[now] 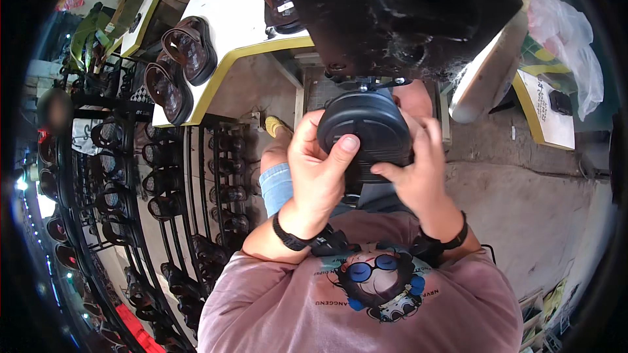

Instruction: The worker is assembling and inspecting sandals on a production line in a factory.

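Note:
Both hands hold a black shoe sole [366,121], with its rounded end away from me and its ridged face turned up. My left hand [320,160] is closed round its left side, thumb pressed on the ridged face. My right hand [422,163] grips the right edge, thumb near the close end; its fingers are slightly blurred. Just beyond the sole's far end, metal parts sit under a large black machine head [405,19]. I cannot tell whether the sole touches them. Any strap or upper is hidden.
Several dark sandals [190,49] stand on a white, yellow-edged table [229,0] at the far left. Black racks [140,209] hold many more along the left. To the right are a pale rounded board [487,65], a plastic bag [566,39] and a small yellow-edged panel [538,104].

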Available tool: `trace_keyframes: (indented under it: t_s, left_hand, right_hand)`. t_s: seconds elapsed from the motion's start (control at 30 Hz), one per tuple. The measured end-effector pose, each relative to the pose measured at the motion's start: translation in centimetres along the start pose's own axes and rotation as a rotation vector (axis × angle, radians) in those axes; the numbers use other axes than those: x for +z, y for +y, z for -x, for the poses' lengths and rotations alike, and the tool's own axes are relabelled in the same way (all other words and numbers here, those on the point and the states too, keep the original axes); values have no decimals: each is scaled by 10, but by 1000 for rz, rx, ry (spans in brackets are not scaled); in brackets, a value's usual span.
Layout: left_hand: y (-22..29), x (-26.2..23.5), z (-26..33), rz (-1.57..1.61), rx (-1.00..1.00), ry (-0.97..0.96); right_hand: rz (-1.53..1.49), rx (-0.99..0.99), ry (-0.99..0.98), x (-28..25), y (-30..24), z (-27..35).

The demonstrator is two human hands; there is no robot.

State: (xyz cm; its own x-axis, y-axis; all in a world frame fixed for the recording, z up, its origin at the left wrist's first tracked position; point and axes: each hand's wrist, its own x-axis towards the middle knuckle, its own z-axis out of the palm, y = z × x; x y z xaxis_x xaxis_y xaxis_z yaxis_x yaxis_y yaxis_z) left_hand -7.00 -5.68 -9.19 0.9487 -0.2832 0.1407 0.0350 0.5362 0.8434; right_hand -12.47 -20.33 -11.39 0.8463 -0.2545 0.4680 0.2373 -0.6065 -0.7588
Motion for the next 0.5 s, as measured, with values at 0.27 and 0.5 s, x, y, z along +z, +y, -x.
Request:
trace_keyframes:
  t_s: [0.27, 0.5]
  left_hand:
    - [9, 11, -3, 112, -64, 61]
    - [107, -24, -9, -707, 643, 71]
  right_hand:
    - [174, -121, -388, -67, -39, -81]
    - [30, -160, -214, -20, -15, -51]
